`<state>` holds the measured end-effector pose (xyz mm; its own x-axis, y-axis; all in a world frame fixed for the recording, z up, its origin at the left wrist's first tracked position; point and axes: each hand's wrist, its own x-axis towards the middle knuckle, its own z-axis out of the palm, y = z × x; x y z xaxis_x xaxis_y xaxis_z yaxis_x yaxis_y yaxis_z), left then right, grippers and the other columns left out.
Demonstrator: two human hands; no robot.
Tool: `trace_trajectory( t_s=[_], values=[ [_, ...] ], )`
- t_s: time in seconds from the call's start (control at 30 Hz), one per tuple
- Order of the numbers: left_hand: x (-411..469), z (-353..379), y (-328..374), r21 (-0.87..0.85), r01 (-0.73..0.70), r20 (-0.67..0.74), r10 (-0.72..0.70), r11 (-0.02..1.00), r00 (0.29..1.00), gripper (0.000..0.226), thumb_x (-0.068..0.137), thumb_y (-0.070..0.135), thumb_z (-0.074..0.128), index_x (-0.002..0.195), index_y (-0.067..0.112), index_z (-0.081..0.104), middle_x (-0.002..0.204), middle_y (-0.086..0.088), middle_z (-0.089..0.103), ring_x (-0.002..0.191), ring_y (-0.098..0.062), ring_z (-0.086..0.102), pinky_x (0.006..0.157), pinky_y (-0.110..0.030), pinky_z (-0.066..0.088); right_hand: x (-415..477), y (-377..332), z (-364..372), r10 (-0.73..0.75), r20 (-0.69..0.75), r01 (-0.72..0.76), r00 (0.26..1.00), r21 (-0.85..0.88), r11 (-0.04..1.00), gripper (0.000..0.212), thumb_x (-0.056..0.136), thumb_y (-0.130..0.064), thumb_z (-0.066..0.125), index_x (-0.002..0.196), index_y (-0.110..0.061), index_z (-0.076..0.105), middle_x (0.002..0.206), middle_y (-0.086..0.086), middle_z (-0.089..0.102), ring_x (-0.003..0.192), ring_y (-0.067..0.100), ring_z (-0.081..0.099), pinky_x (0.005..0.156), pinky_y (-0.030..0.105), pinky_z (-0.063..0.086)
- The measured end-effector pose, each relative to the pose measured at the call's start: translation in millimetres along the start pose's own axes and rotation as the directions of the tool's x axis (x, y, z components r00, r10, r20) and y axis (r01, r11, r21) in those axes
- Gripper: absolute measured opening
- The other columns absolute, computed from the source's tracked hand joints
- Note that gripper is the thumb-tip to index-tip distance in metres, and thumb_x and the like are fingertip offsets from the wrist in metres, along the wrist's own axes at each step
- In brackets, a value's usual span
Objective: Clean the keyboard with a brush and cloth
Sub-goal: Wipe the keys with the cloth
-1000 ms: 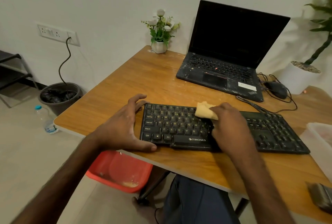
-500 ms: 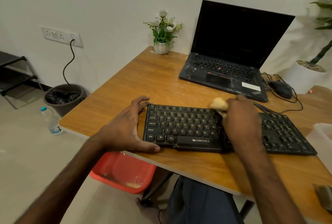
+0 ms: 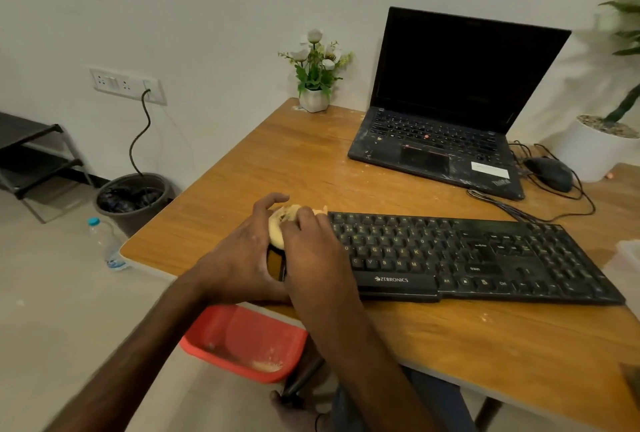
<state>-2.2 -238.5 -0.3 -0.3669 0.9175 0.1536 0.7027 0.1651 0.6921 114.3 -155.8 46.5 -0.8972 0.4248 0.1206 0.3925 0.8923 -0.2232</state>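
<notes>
On keyboard (image 3: 467, 255), right hand (image 3: 308, 251) grips cloth (image 3: 276, 227)

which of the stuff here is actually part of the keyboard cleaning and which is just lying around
In the job:
- keyboard
- cloth, held by the right hand at the keyboard's left end
- left hand, gripping that end

Just lying about:
- laptop
- mouse
- flower pot
- water bottle
- bin
- red tub under the table
</notes>
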Motion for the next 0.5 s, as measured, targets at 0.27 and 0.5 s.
trace_trajectory(
  t_s=[0.27,0.5],
  values=[
    [-0.1,-3.0,2.1,-0.079,0.015,0.048,-0.011,0.997,0.999,0.130,0.051,0.059,0.094,0.143,0.050,0.004,0.150,0.025,0.034,0.136,0.007,0.038,0.113,-0.028,0.039,-46.5,22.3,-20.4,-0.072,0.025,0.070,0.997,0.063,0.996,0.055,0.096,-0.009,0.056,0.147,-0.018,0.042,0.142,-0.001,0.040,0.129,0.015,0.033,0.103,0.029,0.037],
    [-1.3,-5.6,5.2,-0.053,0.036,0.066,-0.033,0.998,0.997,0.132,0.046,0.076,0.085,0.145,0.044,0.004,0.157,0.016,0.032,0.141,0.000,0.034,0.117,-0.034,0.036,-59.0,102.0,-59.3,0.318,-0.205,-0.299,0.925,0.121,0.947,0.063,0.088,-0.002,0.062,0.144,-0.027,0.047,0.133,-0.005,0.049,0.124,0.013,0.043,0.116,0.040,0.036]
  ],
)
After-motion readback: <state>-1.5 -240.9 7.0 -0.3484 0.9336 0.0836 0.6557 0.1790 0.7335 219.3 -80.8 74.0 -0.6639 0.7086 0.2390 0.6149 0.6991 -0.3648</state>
